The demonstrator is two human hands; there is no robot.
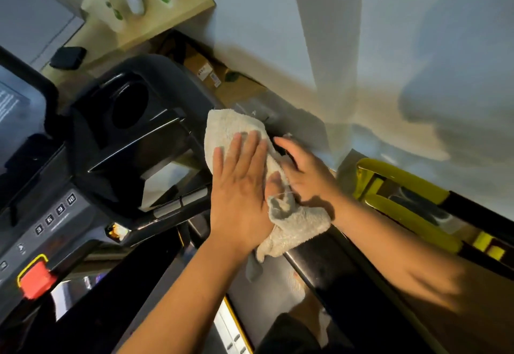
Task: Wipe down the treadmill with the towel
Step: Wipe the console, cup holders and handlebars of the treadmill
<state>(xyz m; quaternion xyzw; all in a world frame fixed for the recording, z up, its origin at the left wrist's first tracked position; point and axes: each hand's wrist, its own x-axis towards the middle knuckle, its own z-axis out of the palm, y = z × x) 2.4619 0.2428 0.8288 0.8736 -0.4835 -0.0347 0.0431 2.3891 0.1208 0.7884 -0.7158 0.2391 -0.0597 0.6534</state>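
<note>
A pale grey towel (230, 134) is draped over the black right handrail (328, 264) of the treadmill (133, 142), beside the console. My left hand (239, 187) lies flat on the towel with straight fingers, pressing it against the rail. From the far side of the rail, my right hand (306, 173) grips the towel's lower part, most of its fingers hidden behind cloth and rail. A loose end of the towel hangs below my left wrist.
The console has a cup holder (129, 106), speed buttons (55, 214) and a red safety key (36, 278). A wooden shelf (155, 22) with paper cups stands at the back. A yellow-framed machine (403, 187) sits right of the rail, near the white wall.
</note>
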